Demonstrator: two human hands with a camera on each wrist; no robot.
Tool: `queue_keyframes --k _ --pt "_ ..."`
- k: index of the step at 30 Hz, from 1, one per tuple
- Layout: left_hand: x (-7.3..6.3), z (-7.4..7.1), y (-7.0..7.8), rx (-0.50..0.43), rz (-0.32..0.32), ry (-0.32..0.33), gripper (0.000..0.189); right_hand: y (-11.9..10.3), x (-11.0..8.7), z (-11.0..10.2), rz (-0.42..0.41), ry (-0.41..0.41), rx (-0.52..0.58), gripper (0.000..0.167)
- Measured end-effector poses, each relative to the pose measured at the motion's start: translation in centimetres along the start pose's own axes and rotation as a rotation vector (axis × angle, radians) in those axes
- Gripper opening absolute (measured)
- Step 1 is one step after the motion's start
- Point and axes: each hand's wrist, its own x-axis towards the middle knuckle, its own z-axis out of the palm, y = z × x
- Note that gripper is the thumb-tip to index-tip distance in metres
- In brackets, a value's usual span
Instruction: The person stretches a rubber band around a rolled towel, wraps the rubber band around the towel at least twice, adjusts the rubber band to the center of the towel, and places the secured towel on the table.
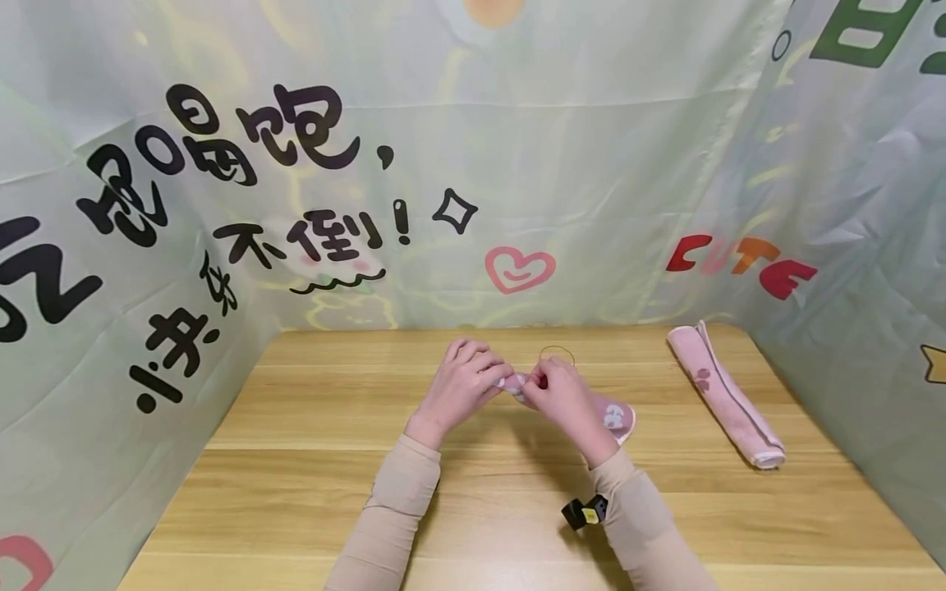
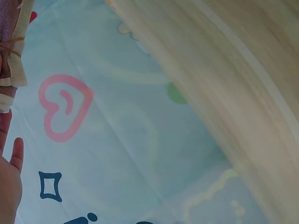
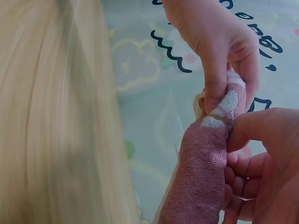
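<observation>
Lower centre of frame: left hand (image 1: 463, 382) and right hand (image 1: 566, 400) grip a rolled pink towel (image 3: 194, 172), presumably light, soft, best held mid-length.

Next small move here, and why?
I'd probably have the right hand even out the thin band while the left hand pinches the rolled pink towel. The band crosses the towel close to both hands, and in the left wrist view its strands look spread rather than together.
</observation>
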Motion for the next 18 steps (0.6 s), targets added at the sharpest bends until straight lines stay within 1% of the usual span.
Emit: queue_keyframes --k 3,8,10,12,14,16,18 --pt "0.1 -0.2 0.0 0.004 0.0 -0.011 0.018 0.1 0.2 -0.3 0.034 -0.019 -0.022 0.012" --pt "0.4 -0.6 0.0 0.007 -0.012 -0.004 0.019 0.4 0.4 -0.7 0.074 -0.049 -0.074 0.015" --pt "0.4 -0.7 -0.1 0.005 -0.022 -0.003 0.02 0.6 0.3 -0.8 0.083 -0.061 -0.094 0.016" --pt "0.4 -0.9 -0.2 -0.003 -0.038 -0.014 0.021 0.7 0.3 -0.9 0.074 -0.072 -0.101 0.016" --pt "0.4 -1.0 -0.2 -0.016 -0.06 -0.034 0.021 0.8 0.3 -0.9 0.049 -0.076 -0.081 0.014" --pt "0.4 -1.1 -0.3 -0.034 -0.088 -0.061 0.022 0.8 0.4 -0.8 0.016 -0.07 -0.028 0.013" --pt "0.5 -1.3 -0.3 -0.055 -0.121 -0.091 0.022 0.7 0.4 -0.7 -0.017 -0.048 0.034 0.011"
